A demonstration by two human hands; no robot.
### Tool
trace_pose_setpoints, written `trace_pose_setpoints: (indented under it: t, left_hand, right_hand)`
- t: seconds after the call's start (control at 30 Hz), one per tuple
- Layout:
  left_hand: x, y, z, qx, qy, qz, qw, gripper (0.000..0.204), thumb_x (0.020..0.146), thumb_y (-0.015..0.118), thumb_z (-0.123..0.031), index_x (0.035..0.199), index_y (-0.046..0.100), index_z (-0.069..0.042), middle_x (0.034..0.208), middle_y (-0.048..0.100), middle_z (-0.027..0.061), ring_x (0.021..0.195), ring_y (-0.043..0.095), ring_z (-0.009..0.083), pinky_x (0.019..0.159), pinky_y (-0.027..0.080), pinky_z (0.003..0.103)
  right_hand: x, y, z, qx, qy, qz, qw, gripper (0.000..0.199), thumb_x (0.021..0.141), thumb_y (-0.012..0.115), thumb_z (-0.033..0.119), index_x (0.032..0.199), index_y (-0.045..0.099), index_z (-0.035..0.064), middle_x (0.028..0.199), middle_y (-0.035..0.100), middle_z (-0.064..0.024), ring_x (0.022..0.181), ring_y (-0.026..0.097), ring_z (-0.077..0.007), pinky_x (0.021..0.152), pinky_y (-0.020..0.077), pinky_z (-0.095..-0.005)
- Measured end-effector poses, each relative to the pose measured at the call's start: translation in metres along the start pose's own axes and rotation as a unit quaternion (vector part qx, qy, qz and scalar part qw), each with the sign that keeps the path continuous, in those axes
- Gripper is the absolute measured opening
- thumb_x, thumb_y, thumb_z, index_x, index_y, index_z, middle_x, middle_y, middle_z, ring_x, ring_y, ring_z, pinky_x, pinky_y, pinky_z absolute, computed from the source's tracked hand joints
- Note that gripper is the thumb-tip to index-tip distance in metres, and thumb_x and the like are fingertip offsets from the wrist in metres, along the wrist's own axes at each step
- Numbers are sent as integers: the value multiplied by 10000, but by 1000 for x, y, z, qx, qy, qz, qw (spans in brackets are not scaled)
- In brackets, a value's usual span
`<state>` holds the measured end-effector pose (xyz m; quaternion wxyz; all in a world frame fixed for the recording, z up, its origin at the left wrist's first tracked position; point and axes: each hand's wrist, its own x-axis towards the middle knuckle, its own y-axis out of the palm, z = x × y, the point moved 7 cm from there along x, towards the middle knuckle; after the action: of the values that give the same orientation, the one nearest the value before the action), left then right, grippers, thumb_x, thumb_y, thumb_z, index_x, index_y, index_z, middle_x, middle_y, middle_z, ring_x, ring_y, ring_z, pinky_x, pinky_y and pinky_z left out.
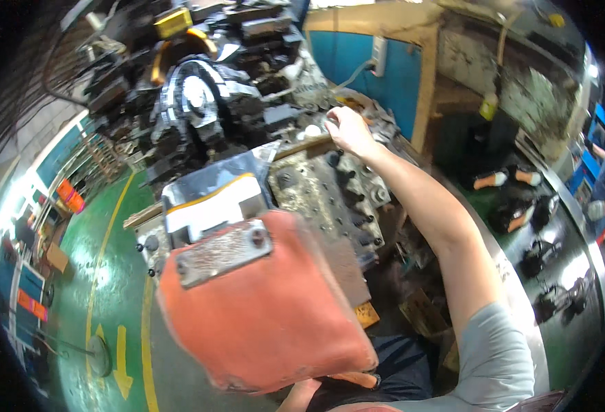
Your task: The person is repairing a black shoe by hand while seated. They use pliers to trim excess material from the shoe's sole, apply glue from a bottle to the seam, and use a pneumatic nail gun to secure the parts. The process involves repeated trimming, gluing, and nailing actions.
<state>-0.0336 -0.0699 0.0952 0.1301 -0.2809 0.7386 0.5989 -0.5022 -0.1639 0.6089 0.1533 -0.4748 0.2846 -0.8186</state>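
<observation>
Item, right hand (347, 130): I have it extended to about one o'clock, fingers curled down on a small pale rounded part (313, 130) sitting on the grimy grey metal machine bed (330, 192) at the foot of the black, oil-stained machine head with its shiny curved steel guard (199, 96); whether the fingers actually pinch the part or only rest beside it I cannot tell from this angle. Item, left hand (302, 395): low at six o'clock, mostly hidden, seemingly closed on the bottom edge of a large orange-red padded shield with a rusty bolted metal plate (261, 302), held up and filling the centre. Item, green painted floor with yellow lines (110, 288), at eight o'clock. To work well here, I judge the shield should stay steady while the right fingers move slowly, clear of the machine head.
</observation>
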Motion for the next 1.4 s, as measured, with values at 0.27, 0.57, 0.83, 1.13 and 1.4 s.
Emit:
trace_pose_setpoints:
  t: [0.27, 0.57, 0.83, 1.13, 1.4]
  left_hand:
    - [-7, -4, -28, -55, 49, -28, 997, 509, 955, 477, -315, 1308, 571, 39, 1253, 652, 202, 1193, 606, 366, 1114, 423, 496]
    - [-9, -3, -35, -60, 59, -27, 996, 512, 950, 480, -319, 1305, 569, 39, 1255, 649, 204, 1192, 605, 366, 1115, 423, 497]
    - [-13, 6, -28, -10, 23, 23, 999, 514, 946, 482, -322, 1302, 567, 39, 1256, 646, 205, 1191, 604, 366, 1116, 422, 498]
    - [-23, 32, 13, 132, -108, 121, 978, 544, 959, 524, -462, 1305, 574, -45, 1302, 608, 162, 1264, 542, 367, 1100, 420, 539]
    - [-72, 83, 130, 185, -316, 270, 891, 595, 921, 621, -402, 1384, 509, -46, 1402, 565, 159, 1350, 480, 369, 1157, 350, 525]
  right_hand:
    - [69, 116, -28, -129, 203, 258, 936, 537, 801, 715, 340, 1254, 676, 55, 1326, 645, -192, 1220, 633, -330, 1010, 503, -460]
    - [52, 82, -22, -27, 177, 38, 983, 463, 749, 723, 332, 1077, 699, 5, 1090, 706, -259, 1048, 676, -418, 920, 537, -484]
    - [-40, -95, -1, 97, 78, -224, 966, 445, 760, 787, 330, 1067, 670, 29, 1067, 688, -173, 1006, 668, -330, 918, 517, -413]
    - [-257, -296, 85, -147, 60, -170, 973, 410, 779, 808, 246, 1077, 650, 14, 941, 636, -116, 842, 678, -260, 742, 566, -372]
    - [-486, -391, 141, -326, 145, -88, 930, 501, 781, 845, 220, 1190, 587, 85, 1003, 594, -103, 840, 662, -297, 712, 571, -377]
